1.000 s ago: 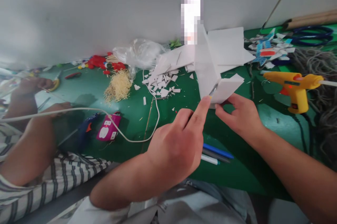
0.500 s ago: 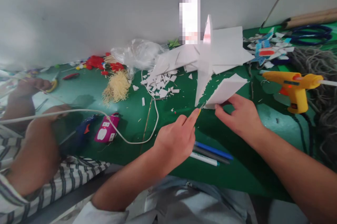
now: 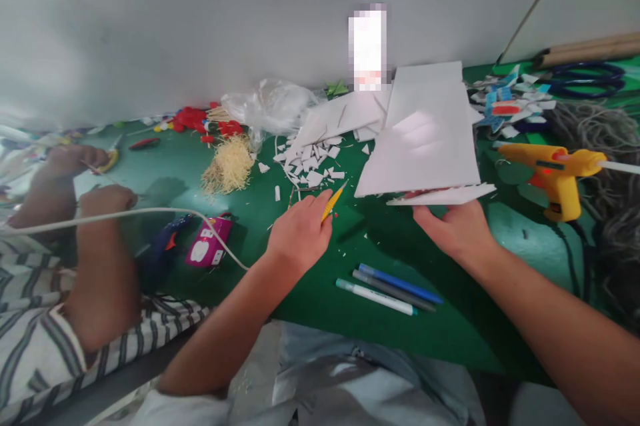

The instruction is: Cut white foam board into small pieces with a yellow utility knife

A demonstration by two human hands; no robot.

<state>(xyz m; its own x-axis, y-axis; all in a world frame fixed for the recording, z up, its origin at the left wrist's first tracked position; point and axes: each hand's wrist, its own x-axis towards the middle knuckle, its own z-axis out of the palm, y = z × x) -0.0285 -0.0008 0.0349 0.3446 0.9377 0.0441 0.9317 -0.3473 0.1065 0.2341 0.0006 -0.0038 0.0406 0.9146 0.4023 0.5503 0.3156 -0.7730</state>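
My left hand (image 3: 300, 229) is closed round a yellow craft knife (image 3: 332, 203), its tip pointing up and right over the green table (image 3: 310, 279). My right hand (image 3: 457, 226) grips the near edge of a white foam board piece (image 3: 445, 195), held about level. A larger white sheet (image 3: 425, 143) lies just behind it, tilted toward me. The knife is apart from the board, a short way to its left.
Three pens (image 3: 387, 287) lie near me. A yellow glue gun (image 3: 555, 169) rests at right. White scraps (image 3: 310, 163), a straw-coloured pile (image 3: 229, 166), a plastic bag (image 3: 267, 106) and red bits (image 3: 200, 121) sit behind. Another person's arms (image 3: 100, 246) work at left by a pink item (image 3: 207, 246).
My left hand drew the knife back left and down, away from the board. The cut white sheet fell flat from upright. My right hand turned its piece level.
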